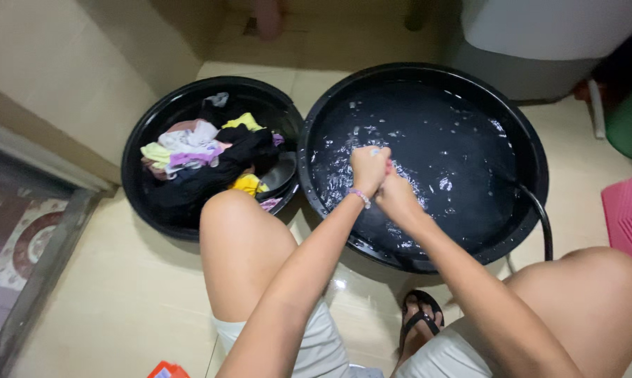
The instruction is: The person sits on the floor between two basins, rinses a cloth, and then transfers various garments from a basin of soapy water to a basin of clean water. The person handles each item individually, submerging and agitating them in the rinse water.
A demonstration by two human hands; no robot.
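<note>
Both hands meet over the near-left part of the large round black plastic basin (533, 150) of soapy water. Left hand (369, 168) fisted, bead bracelet at the wrist; right hand (397, 197) clenched just beside and below it, touching. What they grip is hidden, likely a dark wet cloth, cannot tell. Smaller black tub (137, 150) heaped with mixed coloured clothes (200, 150) lies to the left, rim touching the basin; left hand nearer it. Black hose (543, 224) enters from the right.

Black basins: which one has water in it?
The larger right basin, under both hands; the smaller left basin holds a pile of clothes.
</note>
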